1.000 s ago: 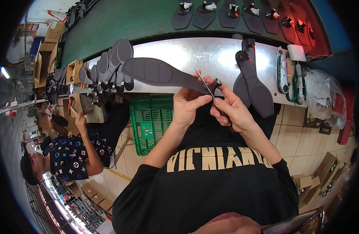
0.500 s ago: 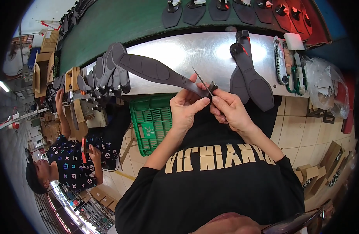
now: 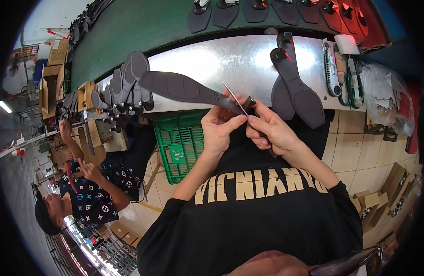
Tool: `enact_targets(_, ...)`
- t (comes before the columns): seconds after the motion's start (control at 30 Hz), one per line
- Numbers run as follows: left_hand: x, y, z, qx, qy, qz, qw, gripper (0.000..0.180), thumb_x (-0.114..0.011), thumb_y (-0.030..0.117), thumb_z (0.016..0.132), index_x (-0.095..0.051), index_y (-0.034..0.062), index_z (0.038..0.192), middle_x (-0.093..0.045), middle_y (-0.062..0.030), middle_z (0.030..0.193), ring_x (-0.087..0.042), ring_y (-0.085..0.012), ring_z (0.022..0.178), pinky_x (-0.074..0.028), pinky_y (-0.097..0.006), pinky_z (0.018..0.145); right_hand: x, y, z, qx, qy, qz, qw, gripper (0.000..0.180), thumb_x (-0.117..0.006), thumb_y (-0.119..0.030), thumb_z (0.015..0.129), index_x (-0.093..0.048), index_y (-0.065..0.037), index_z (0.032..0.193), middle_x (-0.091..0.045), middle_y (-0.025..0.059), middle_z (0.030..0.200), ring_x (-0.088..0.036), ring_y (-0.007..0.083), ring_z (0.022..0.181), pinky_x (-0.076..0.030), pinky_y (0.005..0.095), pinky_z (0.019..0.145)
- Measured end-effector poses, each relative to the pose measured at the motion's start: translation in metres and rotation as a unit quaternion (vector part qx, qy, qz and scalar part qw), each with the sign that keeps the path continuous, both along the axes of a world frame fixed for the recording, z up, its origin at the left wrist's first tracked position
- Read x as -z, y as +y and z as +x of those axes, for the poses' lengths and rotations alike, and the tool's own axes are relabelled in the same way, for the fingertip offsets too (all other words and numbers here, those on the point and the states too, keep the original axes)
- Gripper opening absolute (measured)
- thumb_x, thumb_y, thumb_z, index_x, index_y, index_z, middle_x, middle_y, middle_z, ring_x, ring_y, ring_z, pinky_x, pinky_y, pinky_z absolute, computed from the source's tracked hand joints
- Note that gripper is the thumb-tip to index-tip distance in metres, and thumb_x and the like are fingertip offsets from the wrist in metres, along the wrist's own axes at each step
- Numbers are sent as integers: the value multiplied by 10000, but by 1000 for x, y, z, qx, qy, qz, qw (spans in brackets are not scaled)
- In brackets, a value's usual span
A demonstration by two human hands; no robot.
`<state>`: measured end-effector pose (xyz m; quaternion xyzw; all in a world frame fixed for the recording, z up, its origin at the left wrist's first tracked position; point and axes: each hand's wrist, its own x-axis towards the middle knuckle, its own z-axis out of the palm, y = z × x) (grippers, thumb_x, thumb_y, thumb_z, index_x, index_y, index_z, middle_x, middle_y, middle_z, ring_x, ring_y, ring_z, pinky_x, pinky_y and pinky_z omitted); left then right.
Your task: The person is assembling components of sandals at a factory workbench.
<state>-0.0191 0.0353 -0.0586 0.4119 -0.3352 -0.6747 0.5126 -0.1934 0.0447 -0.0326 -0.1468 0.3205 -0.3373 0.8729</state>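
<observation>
My left hand [image 3: 219,130] is closed on the narrow end of a long dark-grey shoe insole [image 3: 179,88], whose wide end points left over the metal bench. In my right hand [image 3: 272,131] is a thin pointed metal tool [image 3: 234,97], its tip slanting up and left across the insole's narrow end. The tool's exact kind is hard to tell. A small dark piece with a shiny end [image 3: 250,101] sticks up beside my right fingers. Both hands meet in front of my chest, thumbs nearly touching.
Two overlapping insoles [image 3: 300,99] lie right on the metal bench [image 3: 200,57], near a utility knife [image 3: 332,76] and green-handled scissors [image 3: 352,87]. Several insoles [image 3: 122,80] are piled left. Below stands a green crate [image 3: 175,152]. A co-worker [image 3: 90,188] is at left.
The insole's wide end has dipped slightly, and the tool's tip has shifted a little left. My hands stay together. The co-worker's hands and the red item have moved.
</observation>
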Motion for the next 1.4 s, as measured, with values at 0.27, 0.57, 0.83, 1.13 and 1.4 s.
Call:
enact_targets(0.27,1,1,3,20,-16,-22,999,703,-708,-101,794,-417,-26,1429,-623,-136,1234,-606,-208,1143,-465,-372,1009,2,3,2,33,41,-6,999,288,-475,-210,1032,-579,-134,1290,-452,-44,654,-354,14,481,-265,169,418)
enact_targets(0.57,6,2,8,34,-23,40,998,642,-683,-51,838,-428,-15,1426,-647,-148,1196,-649,-217,1053,-503,-309,938,19,2,-4,43,25,27,998,329,-474,-255,1035,-583,-25,1244,-467,-21,641,-372,38,455,-264,183,385)
enact_targets(0.83,5,5,9,0,50,135,990,494,-621,39,910,-466,-33,1374,-646,-176,1197,-702,-232,892,-595,-292,762,8,4,-7,95,230,-169,954,338,-500,-152,996,-546,-9,1300,-546,-11,704,-449,19,540,-349,165,490)
enact_targets(1.13,4,11,-5,4,-10,55,998,611,-682,-87,823,-454,-28,1388,-627,-157,1242,-634,-156,1041,-541,-282,897,32,-4,15,175,278,-252,910,182,-630,-94,930,-642,12,1078,-605,-28,727,-512,20,642,-404,187,593)
enact_targets(1.4,-11,-11,25,11,-71,-50,996,489,-586,-57,888,-473,-53,1364,-609,-164,1272,-644,-188,1051,-540,-289,872,13,-20,2,183,314,-192,912,206,-527,-119,983,-680,14,945,-596,-9,668,-476,22,546,-361,191,496)
